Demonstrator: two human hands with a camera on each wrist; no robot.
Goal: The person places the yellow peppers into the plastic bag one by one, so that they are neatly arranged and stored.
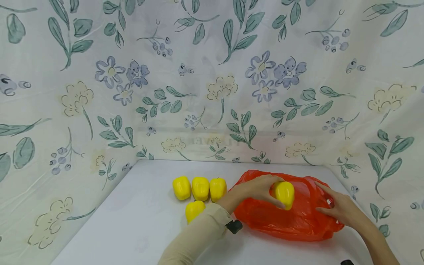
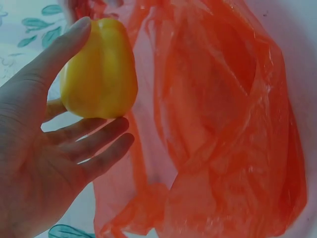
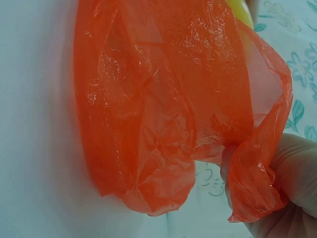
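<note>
My left hand [image 1: 255, 187] holds a yellow bell pepper [image 1: 285, 195] between thumb and fingers, above a red plastic bag [image 1: 275, 222] on the white table. In the left wrist view the pepper [image 2: 101, 69] is raised beside the bag's thin, crinkled film [image 2: 218, 124]. At the bag's right end, my right hand [image 1: 342, 208] grips its edge. Up close in the right wrist view, a gathered strip of the bag [image 3: 255, 183] passes between the thumb and fingers of that hand [image 3: 297, 173]. Whether anything lies inside the bag, I cannot tell.
Several more yellow bell peppers stand left of the bag: a back row, including one at its left end [image 1: 182, 188], and a nearer pepper [image 1: 194, 211] partly behind my left sleeve [image 1: 202, 233]. A floral cloth [image 1: 198, 121] rises behind the white table [image 1: 132, 217].
</note>
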